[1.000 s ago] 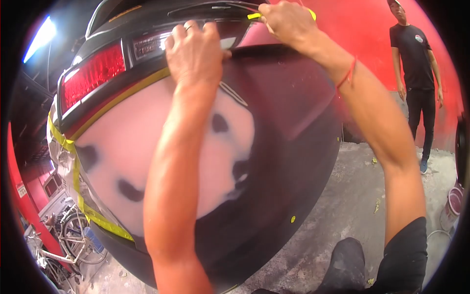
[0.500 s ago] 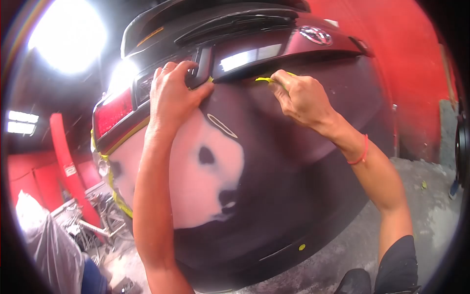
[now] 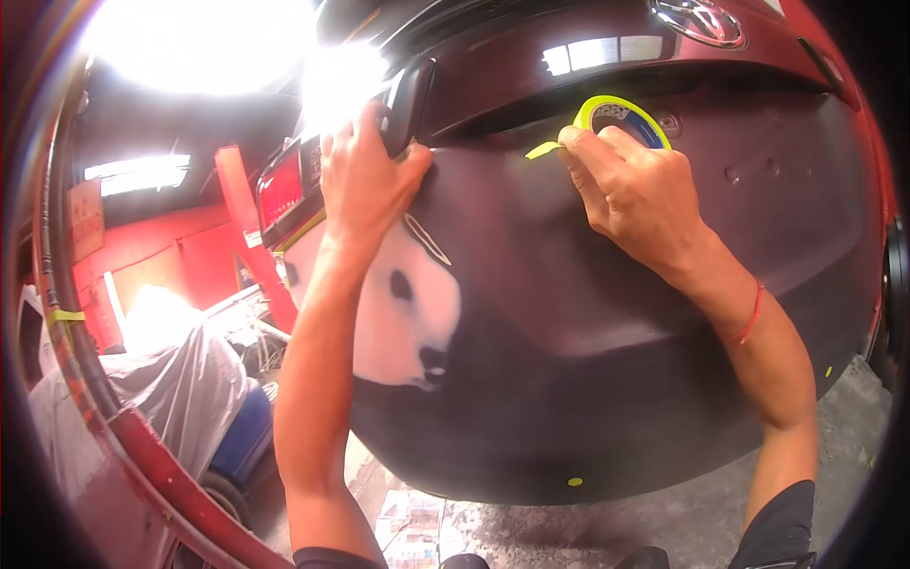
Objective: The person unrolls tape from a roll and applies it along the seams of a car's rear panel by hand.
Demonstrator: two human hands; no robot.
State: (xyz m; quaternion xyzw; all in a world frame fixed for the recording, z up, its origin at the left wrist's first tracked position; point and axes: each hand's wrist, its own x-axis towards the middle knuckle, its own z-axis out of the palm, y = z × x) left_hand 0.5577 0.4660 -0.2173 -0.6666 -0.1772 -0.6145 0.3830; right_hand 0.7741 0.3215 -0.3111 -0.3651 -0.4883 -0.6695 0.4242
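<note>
My right hand (image 3: 640, 194) is closed on a roll of yellow-green masking tape (image 3: 654, 128). A short loose end of the tape sticks out to the left past my fingertips, in front of the car's tailgate (image 3: 607, 398). At the inner end of the tail light (image 3: 282, 190), my left hand (image 3: 370, 180) rests with thumb and fingers apart, the thumb against the panel edge beside the black trim (image 3: 409, 104). Its fingertips are partly lost in glare. Below that hand, the dark, dull tailgate has a pale patch (image 3: 384, 332) with dark spots.
A chrome emblem (image 3: 701, 21) sits on the tailgate above my right hand. At the left are a grey cover sheet (image 3: 180, 379), a blue object (image 3: 242, 431) and a curved red car body edge (image 3: 180, 479). Paper (image 3: 409, 517) lies on the concrete floor.
The view has shifted, bringing more of the workshop's left side into sight. My right hand has turned, and the tape roll now shows plainly. My left hand stays by the tail light.
</note>
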